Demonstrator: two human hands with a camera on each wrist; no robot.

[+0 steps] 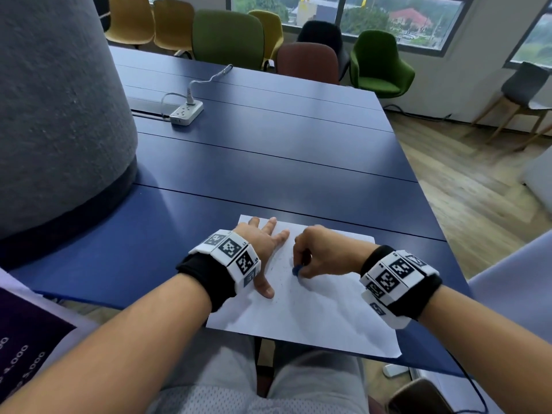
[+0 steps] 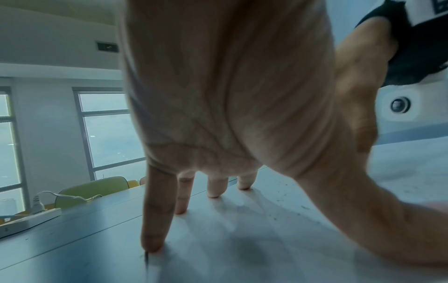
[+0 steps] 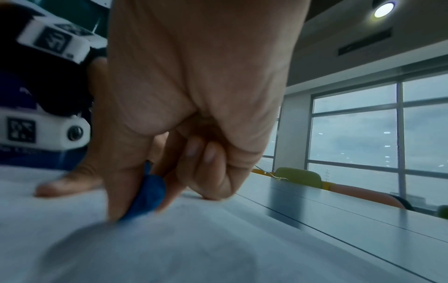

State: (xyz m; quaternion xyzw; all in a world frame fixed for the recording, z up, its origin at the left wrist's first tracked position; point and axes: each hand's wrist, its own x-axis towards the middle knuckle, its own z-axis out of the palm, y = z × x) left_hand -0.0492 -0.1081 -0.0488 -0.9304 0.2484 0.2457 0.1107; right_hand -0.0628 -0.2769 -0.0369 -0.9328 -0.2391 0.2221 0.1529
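Note:
A white sheet of paper (image 1: 313, 312) lies on the near edge of the blue table (image 1: 268, 162), partly hanging over it. My left hand (image 1: 263, 249) presses flat on the sheet's left side with straight, spread fingers (image 2: 157, 220). My right hand (image 1: 313, 255) pinches a small blue eraser (image 1: 296, 270) between thumb and curled fingers, its tip down on the paper near the middle. The same blue eraser (image 3: 148, 195) shows between thumb and forefinger in the right wrist view. Dark specks (image 2: 303, 207) are scattered on the paper (image 2: 242, 239).
A white power strip (image 1: 186, 112) with a plugged cable lies far back on the table. A large grey felt-covered column (image 1: 53, 115) stands at the left. Several chairs (image 1: 227, 40) line the far side. Wooden floor (image 1: 478, 189) lies to the right.

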